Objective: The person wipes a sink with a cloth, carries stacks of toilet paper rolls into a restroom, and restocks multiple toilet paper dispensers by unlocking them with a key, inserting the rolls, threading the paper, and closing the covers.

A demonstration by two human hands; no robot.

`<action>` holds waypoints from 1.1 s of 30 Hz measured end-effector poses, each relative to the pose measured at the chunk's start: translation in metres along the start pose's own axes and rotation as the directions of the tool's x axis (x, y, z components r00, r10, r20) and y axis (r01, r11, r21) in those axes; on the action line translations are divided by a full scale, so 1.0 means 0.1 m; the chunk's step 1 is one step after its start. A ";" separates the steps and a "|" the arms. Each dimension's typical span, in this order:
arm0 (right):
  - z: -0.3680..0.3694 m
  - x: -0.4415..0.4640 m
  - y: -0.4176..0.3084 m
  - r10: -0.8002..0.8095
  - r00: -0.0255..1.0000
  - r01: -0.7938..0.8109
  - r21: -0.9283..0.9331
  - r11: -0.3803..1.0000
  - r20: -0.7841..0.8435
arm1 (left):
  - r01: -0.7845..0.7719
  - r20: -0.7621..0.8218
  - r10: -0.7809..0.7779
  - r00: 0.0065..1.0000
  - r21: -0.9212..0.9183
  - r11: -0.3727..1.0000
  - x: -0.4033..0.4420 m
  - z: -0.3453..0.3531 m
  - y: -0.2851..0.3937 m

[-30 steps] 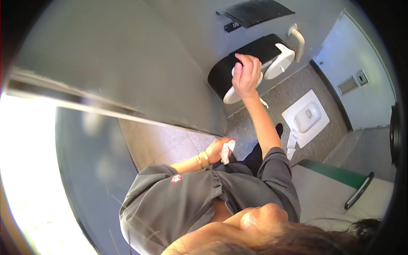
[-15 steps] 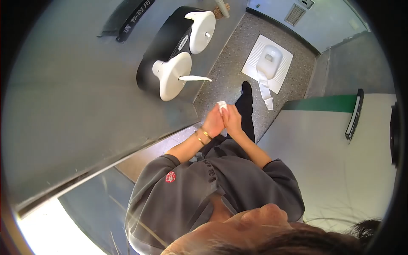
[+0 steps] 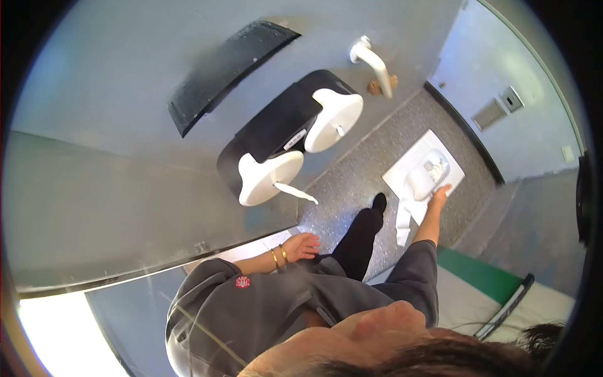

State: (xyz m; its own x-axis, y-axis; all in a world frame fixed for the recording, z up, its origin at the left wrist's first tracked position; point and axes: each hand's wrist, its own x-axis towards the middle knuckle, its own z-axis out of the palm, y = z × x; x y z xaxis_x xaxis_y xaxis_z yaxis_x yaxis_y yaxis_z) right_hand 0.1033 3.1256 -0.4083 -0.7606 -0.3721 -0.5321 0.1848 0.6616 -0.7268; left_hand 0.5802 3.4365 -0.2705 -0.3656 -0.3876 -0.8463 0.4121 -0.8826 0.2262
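Observation:
My left hand (image 3: 302, 246), with two gold bracelets at its wrist, is in front of my body with its fingers spread and nothing in it. My right hand (image 3: 440, 196) reaches out low over the edge of the white squat toilet (image 3: 394, 175), fingers extended and holding nothing. Crumpled white paper (image 3: 436, 168) shows at the toilet bowl, apart from that hand. A strip of white paper (image 3: 403, 227) hangs from the near rim onto the floor. On the wall, the black and white double paper dispenser (image 3: 270, 129) has a twisted paper end (image 3: 295, 191) hanging out.
Above the dispenser is a black shelf (image 3: 232, 69). A white pipe (image 3: 375, 63) juts from the wall. Beyond the toilet stands a pale door or panel (image 3: 502, 75) with metal fittings. A green and white panel (image 3: 477, 273) is at the right; my dark shoe (image 3: 379, 202) rests on the speckled floor.
My hands, together around white paper half a second ago, have parted. The right one has moved out to the toilet, where crumpled paper now shows. The view has shifted too.

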 end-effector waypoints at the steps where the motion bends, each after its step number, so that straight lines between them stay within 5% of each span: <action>1: 0.03 -0.01 -0.02 -0.110 0.984 0.071 -0.249 0.966 -0.143 | 0.019 -0.047 -0.020 0.999 -0.025 0.999 -0.02 -0.09 -0.01; 2: 0.06 -0.04 -0.03 -0.245 0.934 0.095 -0.484 0.870 -0.258 | 0.002 -0.069 -0.006 0.998 -0.052 0.999 0.00 -0.16 0.00; 3: 0.30 0.46 0.29 -0.285 0.958 0.266 -0.286 0.920 -0.026 | -0.005 -0.089 -0.001 0.996 -0.076 0.997 0.01 -0.23 -0.01; 5: 0.42 -0.18 0.45 -0.175 0.875 0.112 0.163 0.980 0.451 | -0.006 -0.102 -0.007 0.995 -0.127 0.992 -0.01 -0.29 -0.05; 6: 0.43 -0.76 0.41 -0.077 0.832 0.000 0.138 0.990 0.549 | 0.006 -0.101 -0.019 0.995 -0.123 0.992 -0.01 -0.31 -0.07; 7: 0.51 -0.97 0.65 -0.123 0.743 0.084 0.090 0.992 0.658 | 0.016 -0.097 -0.028 0.995 -0.120 0.993 -0.01 -0.32 -0.08; 8: 0.40 -1.69 0.50 -0.101 0.776 0.157 -0.035 0.987 0.623 | 0.022 -0.089 -0.033 0.995 -0.117 0.993 -0.01 -0.33 -0.09; 9: 0.49 -2.04 0.56 -0.310 0.751 0.354 0.042 0.934 0.583 | 0.014 -0.050 -0.020 0.999 -0.122 0.992 -0.03 -0.33 -0.09; 12: 0.27 -3.51 -0.51 -0.893 0.290 0.794 0.435 0.426 0.345 | -0.027 -0.028 0.025 0.999 -0.087 0.996 -0.09 -0.37 -0.10; 14: 0.08 -4.25 -1.18 -0.966 0.048 0.867 0.469 0.167 0.255 | -0.040 -0.034 0.037 0.999 -0.083 0.996 -0.16 -0.42 -0.19; 16: 0.03 -4.56 -1.53 -0.903 -0.092 0.946 0.321 0.053 0.419 | -0.064 -0.043 0.061 0.997 -0.073 0.995 -0.21 -0.46 -0.17; 19: 0.23 -4.74 -1.64 -0.904 -0.180 0.956 0.285 -0.069 0.388 | -0.072 -0.035 0.069 0.997 -0.077 0.994 -0.39 -0.44 -0.18; 23: 0.30 -4.51 -1.38 -0.988 -0.107 0.875 0.483 -0.040 0.112 | -0.053 -0.036 0.049 0.998 -0.098 0.994 -0.44 -0.51 -0.20; 26: 0.22 -4.59 -1.39 -0.979 -0.108 0.862 0.507 -0.007 0.171 | -0.034 -0.035 0.031 0.999 -0.102 0.994 -0.29 -0.54 -0.18; 27: 0.15 -4.65 -1.43 -0.941 -0.013 0.874 0.460 0.154 0.338 | -0.012 -0.050 0.008 0.999 -0.088 0.996 -0.31 -0.58 -0.24; 33: 0.49 -4.73 -1.50 -0.987 -0.102 0.853 0.522 -0.021 0.127 | -0.107 -0.008 0.106 0.994 -0.078 0.991 -0.36 -0.46 -0.16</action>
State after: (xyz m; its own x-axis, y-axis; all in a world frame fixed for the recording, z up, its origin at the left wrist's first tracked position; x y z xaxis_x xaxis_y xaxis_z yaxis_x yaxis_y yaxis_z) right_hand 0.4665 3.1705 -0.0690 -0.0260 -0.6976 0.7160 -0.3271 -0.6708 -0.6656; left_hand 0.6255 3.4764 -0.2658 -0.3128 -0.4770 -0.8214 0.5127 -0.8127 0.2768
